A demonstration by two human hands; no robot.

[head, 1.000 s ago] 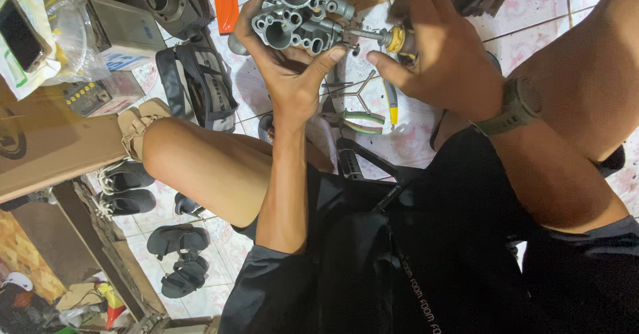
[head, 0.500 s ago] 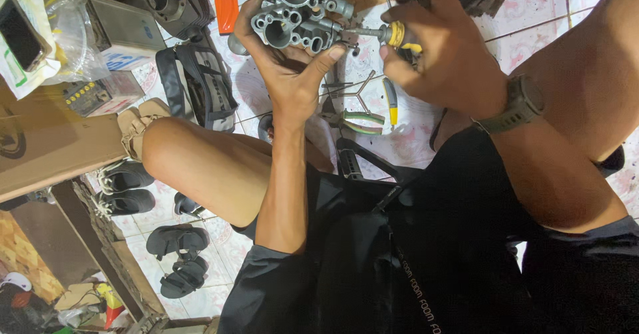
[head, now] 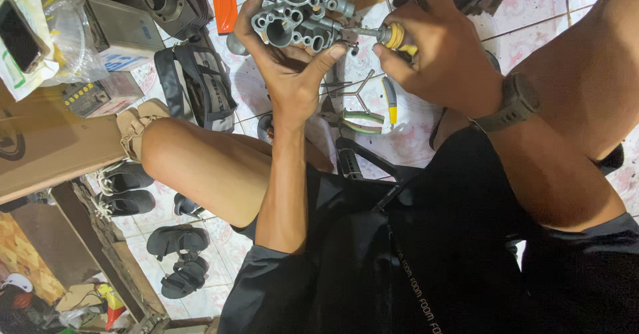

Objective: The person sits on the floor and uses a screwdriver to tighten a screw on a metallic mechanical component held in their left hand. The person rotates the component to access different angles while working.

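Now | left hand [head: 293, 74] grips grey carburetor [head: 299, 14], top cropped | right hand [head: 446, 54] pinches yellow-collared screwdriver [head: 379, 34], handle hidden

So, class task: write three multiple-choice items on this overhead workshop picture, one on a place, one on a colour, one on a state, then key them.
1. Where is the grey cast-metal engine part?
A. in the left hand
B. on the tiled floor
C. inside the cardboard box

2. What colour is the screwdriver handle?
A. blue
B. yellow
C. white

3. How is the right hand?
A. open and empty
B. flat on a knee
C. closed around the screwdriver

Key: 1 A, the left hand cups the part from below; 2 B, yellow shows between the fingers; 3 C, its fingers wrap the handle, shaft at the part.
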